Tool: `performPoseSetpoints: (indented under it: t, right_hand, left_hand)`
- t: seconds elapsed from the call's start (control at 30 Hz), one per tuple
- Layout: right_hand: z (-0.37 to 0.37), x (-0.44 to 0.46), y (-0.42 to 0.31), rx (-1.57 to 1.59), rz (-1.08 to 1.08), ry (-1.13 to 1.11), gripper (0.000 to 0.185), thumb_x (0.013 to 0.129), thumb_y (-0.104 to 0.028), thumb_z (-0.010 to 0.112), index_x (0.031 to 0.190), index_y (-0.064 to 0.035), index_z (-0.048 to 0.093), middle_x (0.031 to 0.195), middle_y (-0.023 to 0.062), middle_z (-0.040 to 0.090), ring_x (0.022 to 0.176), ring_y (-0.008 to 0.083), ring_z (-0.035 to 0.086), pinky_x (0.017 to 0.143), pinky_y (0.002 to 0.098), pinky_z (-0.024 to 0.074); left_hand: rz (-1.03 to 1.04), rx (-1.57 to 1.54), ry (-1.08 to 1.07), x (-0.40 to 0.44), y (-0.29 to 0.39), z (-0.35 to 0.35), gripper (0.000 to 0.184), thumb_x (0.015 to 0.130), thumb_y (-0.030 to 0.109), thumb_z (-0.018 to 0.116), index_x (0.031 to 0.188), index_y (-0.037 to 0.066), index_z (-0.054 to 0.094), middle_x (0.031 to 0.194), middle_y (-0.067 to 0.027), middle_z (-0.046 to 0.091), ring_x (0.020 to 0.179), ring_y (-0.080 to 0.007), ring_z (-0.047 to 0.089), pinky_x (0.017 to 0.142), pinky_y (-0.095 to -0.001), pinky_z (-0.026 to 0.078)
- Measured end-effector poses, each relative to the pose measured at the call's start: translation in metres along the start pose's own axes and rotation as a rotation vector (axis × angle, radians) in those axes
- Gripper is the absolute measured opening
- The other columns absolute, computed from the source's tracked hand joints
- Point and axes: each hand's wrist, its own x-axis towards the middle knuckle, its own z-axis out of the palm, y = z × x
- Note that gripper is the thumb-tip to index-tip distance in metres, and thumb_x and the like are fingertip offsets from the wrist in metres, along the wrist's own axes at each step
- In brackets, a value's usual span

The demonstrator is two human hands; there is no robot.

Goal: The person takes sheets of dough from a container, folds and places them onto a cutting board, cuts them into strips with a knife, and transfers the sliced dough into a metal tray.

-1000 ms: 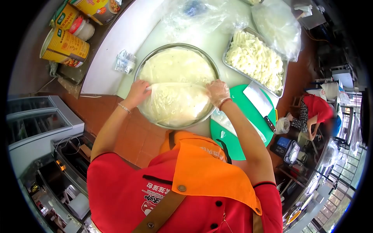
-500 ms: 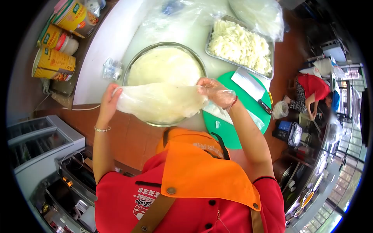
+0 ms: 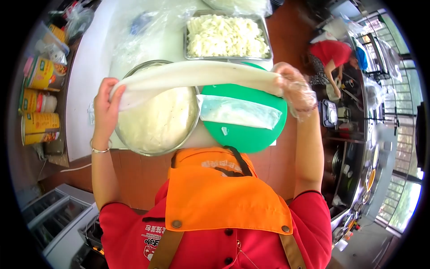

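Head view: a long pale sheet (image 3: 192, 75) is stretched between both hands, above a metal bowl (image 3: 197, 117) of pale dough (image 3: 161, 121) and a green board (image 3: 246, 140). The left hand (image 3: 107, 104) pinches one end in its grip; the gloved right hand (image 3: 295, 87) clasps the other. A plastic packet (image 3: 239, 112) lies on the board, with a tray (image 3: 228, 58) of white pieces (image 3: 226, 38) beyond
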Motion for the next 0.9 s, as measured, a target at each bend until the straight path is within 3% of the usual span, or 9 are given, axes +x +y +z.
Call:
performPoseSetpoints:
  t: [0.13, 0.17, 0.37, 0.47, 0.57, 0.67, 0.77, 0.9]
  right_hand:
    - [-0.032, -0.048, -0.023, 0.002, 0.033, 0.213, 0.015, 0.091, -0.019, 0.072, 0.096, -0.0079, 0.064, 0.09, -0.0008, 0.063, 0.087, 0.0102, 0.058, 0.08, 0.0261, 0.0461]
    - [-0.045, -0.058, -0.019, -0.029, 0.03, 0.228, 0.014, 0.092, -0.019, 0.071, 0.097, -0.0077, 0.064, 0.091, -0.0006, 0.063, 0.087, 0.0104, 0.058, 0.08, 0.0263, 0.0459]
    - [-0.099, -0.103, 0.013, -0.119, 0.14, 0.32, 0.009, 0.094, -0.016, 0.067, 0.097, -0.0076, 0.064, 0.093, -0.0004, 0.063, 0.088, 0.0099, 0.056, 0.081, 0.0266, 0.0443]
    - [-0.099, -0.12, 0.012, -0.085, 0.127, 0.436, 0.013, 0.091, -0.018, 0.071, 0.091, -0.0097, 0.061, 0.089, -0.0037, 0.058, 0.085, 0.0076, 0.052, 0.078, 0.0231, 0.0392]
    - [-0.107, -0.138, 0.027, -0.05, 0.127, 0.473, 0.017, 0.09, -0.022, 0.073, 0.092, -0.0095, 0.062, 0.093, -0.0014, 0.062, 0.087, 0.0093, 0.053, 0.08, 0.0253, 0.0406]
    - [-0.116, -0.154, 0.059, -0.002, 0.152, 0.44, 0.018, 0.09, -0.024, 0.074, 0.092, -0.009, 0.063, 0.094, 0.0011, 0.064, 0.087, 0.0109, 0.056, 0.081, 0.0276, 0.0439]
    - [-0.114, -0.158, 0.091, 0.053, 0.233, 0.392, 0.009, 0.091, -0.015, 0.07, 0.092, -0.0083, 0.065, 0.089, -0.0015, 0.064, 0.086, 0.0085, 0.058, 0.077, 0.0265, 0.047]
    - [-0.14, -0.147, 0.171, -0.134, 0.338, 0.344, 0.012, 0.091, -0.018, 0.07, 0.093, -0.0068, 0.065, 0.085, -0.0011, 0.064, 0.082, 0.0093, 0.059, 0.074, 0.0274, 0.0484]
  left_hand:
    - [0.075, -0.027, -0.176, 0.03, 0.013, 0.059, 0.014, 0.097, 0.009, 0.064, 0.103, 0.0, 0.055, 0.091, -0.0045, 0.062, 0.083, -0.0093, 0.055, 0.076, -0.0228, 0.046]
    - [0.181, 0.022, -0.18, 0.036, 0.011, 0.077, 0.015, 0.096, 0.01, 0.065, 0.104, 0.0, 0.056, 0.089, -0.0101, 0.064, 0.077, -0.015, 0.059, 0.073, -0.0254, 0.047]
    - [0.258, 0.03, -0.383, 0.054, 0.019, 0.16, 0.015, 0.096, 0.012, 0.064, 0.101, 0.001, 0.055, 0.082, -0.0154, 0.064, 0.069, -0.03, 0.062, 0.065, -0.0335, 0.048]
    - [0.309, 0.043, -0.391, 0.055, 0.025, 0.177, 0.015, 0.096, 0.013, 0.064, 0.101, 0.001, 0.055, 0.081, -0.0158, 0.065, 0.067, -0.032, 0.063, 0.061, -0.0359, 0.047]
    - [0.376, 0.028, -0.361, 0.047, 0.016, 0.186, 0.016, 0.096, 0.014, 0.064, 0.101, 0.001, 0.056, 0.08, -0.0167, 0.064, 0.064, -0.0324, 0.062, 0.059, -0.0366, 0.047]
    - [0.245, 0.06, -0.474, 0.029, 0.009, 0.187, 0.015, 0.096, 0.014, 0.064, 0.1, 0.002, 0.056, 0.077, -0.0169, 0.064, 0.062, -0.0328, 0.062, 0.058, -0.0372, 0.047]
    - [0.237, 0.053, -0.545, 0.008, -0.009, 0.195, 0.015, 0.096, 0.014, 0.064, 0.1, 0.002, 0.056, 0.075, -0.0174, 0.064, 0.064, -0.0345, 0.063, 0.058, -0.0395, 0.047]
    - [0.209, 0.12, -0.609, -0.011, -0.053, 0.216, 0.014, 0.096, 0.015, 0.064, 0.1, 0.004, 0.056, 0.078, -0.0197, 0.064, 0.07, -0.0388, 0.064, 0.06, -0.0434, 0.048]
